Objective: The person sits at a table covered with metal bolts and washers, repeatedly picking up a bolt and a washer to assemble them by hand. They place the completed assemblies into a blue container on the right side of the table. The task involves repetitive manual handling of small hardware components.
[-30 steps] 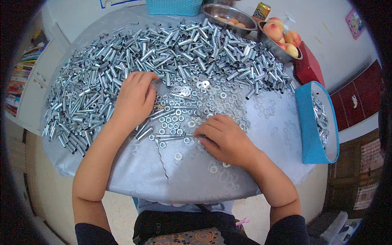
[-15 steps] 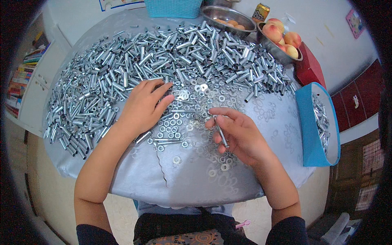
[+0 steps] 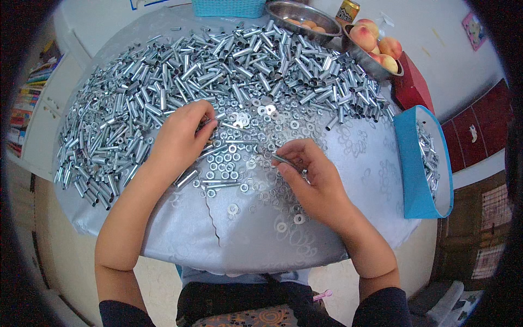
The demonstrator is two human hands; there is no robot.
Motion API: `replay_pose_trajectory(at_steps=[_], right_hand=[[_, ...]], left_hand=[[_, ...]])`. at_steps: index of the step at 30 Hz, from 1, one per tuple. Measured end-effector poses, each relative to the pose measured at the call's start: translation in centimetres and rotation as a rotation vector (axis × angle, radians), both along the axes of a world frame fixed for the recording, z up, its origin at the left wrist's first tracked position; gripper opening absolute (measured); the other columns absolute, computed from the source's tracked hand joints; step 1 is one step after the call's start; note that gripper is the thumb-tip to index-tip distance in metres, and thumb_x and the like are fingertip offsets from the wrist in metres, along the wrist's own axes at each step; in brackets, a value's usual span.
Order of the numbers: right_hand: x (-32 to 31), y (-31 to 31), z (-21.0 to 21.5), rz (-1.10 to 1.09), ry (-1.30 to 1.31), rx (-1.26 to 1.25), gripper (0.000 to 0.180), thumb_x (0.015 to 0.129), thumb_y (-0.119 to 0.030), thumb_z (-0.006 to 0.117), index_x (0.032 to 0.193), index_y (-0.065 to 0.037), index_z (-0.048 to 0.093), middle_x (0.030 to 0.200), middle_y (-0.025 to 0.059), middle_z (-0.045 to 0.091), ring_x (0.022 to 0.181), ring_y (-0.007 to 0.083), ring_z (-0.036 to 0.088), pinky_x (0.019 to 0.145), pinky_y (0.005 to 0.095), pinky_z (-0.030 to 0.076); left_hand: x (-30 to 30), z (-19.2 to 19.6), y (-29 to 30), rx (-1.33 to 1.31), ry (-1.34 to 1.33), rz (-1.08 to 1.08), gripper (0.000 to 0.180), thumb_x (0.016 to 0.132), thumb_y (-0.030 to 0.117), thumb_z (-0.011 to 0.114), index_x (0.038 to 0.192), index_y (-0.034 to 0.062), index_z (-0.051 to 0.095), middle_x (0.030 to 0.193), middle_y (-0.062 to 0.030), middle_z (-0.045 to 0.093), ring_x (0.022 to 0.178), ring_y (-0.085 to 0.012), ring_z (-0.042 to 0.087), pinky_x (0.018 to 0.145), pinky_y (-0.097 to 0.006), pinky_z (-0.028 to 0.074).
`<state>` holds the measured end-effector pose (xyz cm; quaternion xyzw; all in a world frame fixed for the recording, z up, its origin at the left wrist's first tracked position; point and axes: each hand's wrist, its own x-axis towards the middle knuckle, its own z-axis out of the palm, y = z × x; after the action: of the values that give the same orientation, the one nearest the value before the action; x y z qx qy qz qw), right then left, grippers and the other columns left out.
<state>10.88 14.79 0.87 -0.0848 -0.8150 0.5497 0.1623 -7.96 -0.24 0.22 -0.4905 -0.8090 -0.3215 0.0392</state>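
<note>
My left hand (image 3: pixel 182 133) reaches the near edge of a large heap of silver metal sleeves (image 3: pixel 239 65). Its thumb and fingers are pinched on a short metal sleeve (image 3: pixel 219 116), one end of which shows. Across from it, my right hand (image 3: pixel 316 177) is closed on a slim metal bolt (image 3: pixel 282 158), with one end pointing left and the rest behind the fingers. Between the hands lie several hex nuts (image 3: pixel 222 159) and a few loose bolts (image 3: pixel 222 182). Flat washers (image 3: pixel 267 109) are scattered over the patterned grey tablecloth (image 3: pixel 180 229).
At the right edge stands a blue fabric bin (image 3: pixel 411 163) with metal parts inside. Along the back are a metal bowl of eggs (image 3: pixel 278 13), a bowl of peaches (image 3: pixel 376 68), a can (image 3: pixel 347 11), a red box (image 3: pixel 412 87) and a blue basket (image 3: pixel 229 7). A thin wavy strip (image 3: pixel 211 218) lies in front.
My left hand has drawn back slightly and its spread fingers have closed on a sleeve. My right hand has moved a little left and turned the bolt so its end points left.
</note>
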Motion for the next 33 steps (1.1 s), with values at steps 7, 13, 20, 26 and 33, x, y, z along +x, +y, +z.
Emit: replay_pose_trajectory(at_steps=[7, 13, 20, 26, 33], right_hand=[[-0.1, 0.1, 1.7, -0.097, 0.051, 0.327, 0.017, 0.078, 0.000, 0.056, 0.094, -0.003, 0.057, 0.087, 0.0102, 0.057, 0.074, 0.0210, 0.056, 0.061, 0.0277, 0.045], [-0.2, 0.2, 1.1, -0.049, 0.147, 0.346, 0.019, 0.075, 0.002, 0.057, 0.094, -0.004, 0.058, 0.085, 0.0079, 0.057, 0.075, 0.0173, 0.055, 0.063, 0.0253, 0.043], [0.0, 0.4, 1.1, -0.009, 0.122, 0.376, 0.017, 0.075, 0.002, 0.055, 0.092, -0.002, 0.055, 0.087, 0.0129, 0.055, 0.081, 0.0283, 0.055, 0.071, 0.0336, 0.045], [0.0, 0.4, 1.2, 0.061, 0.103, 0.215, 0.030, 0.077, 0.002, 0.050, 0.107, 0.000, 0.046, 0.100, 0.0163, 0.051, 0.094, 0.0281, 0.052, 0.084, 0.0344, 0.040], [0.3, -0.6, 1.2, 0.411, 0.125, -0.066, 0.057, 0.079, -0.006, 0.048, 0.129, 0.005, 0.021, 0.127, 0.0203, 0.033, 0.121, 0.0292, 0.030, 0.102, 0.0357, 0.020]], left_hand=[[3.3, 0.8, 0.1, 0.079, -0.125, -0.200, 0.016, 0.076, 0.006, 0.061, 0.088, 0.0015, 0.052, 0.085, -0.0104, 0.058, 0.080, -0.0239, 0.057, 0.072, -0.031, 0.044], [5.0, 0.8, 0.1, 0.142, -0.257, -0.376, 0.016, 0.079, 0.010, 0.058, 0.091, 0.0024, 0.051, 0.082, -0.0120, 0.054, 0.073, -0.0266, 0.055, 0.065, -0.033, 0.044], [5.7, 0.6, 0.0, 0.138, -0.402, -0.362, 0.019, 0.079, 0.009, 0.059, 0.095, 0.0025, 0.051, 0.087, -0.0104, 0.057, 0.078, -0.0218, 0.058, 0.067, -0.030, 0.046], [6.9, -0.5, 0.2, 0.254, -0.772, -0.398, 0.021, 0.080, 0.005, 0.058, 0.098, 0.0024, 0.049, 0.091, -0.0066, 0.058, 0.083, -0.0133, 0.057, 0.072, -0.026, 0.046], [8.1, 0.0, 0.1, 0.264, -1.353, -0.467, 0.027, 0.081, -0.003, 0.053, 0.104, 0.0022, 0.041, 0.095, -0.0074, 0.055, 0.092, -0.0127, 0.055, 0.080, -0.025, 0.044]])
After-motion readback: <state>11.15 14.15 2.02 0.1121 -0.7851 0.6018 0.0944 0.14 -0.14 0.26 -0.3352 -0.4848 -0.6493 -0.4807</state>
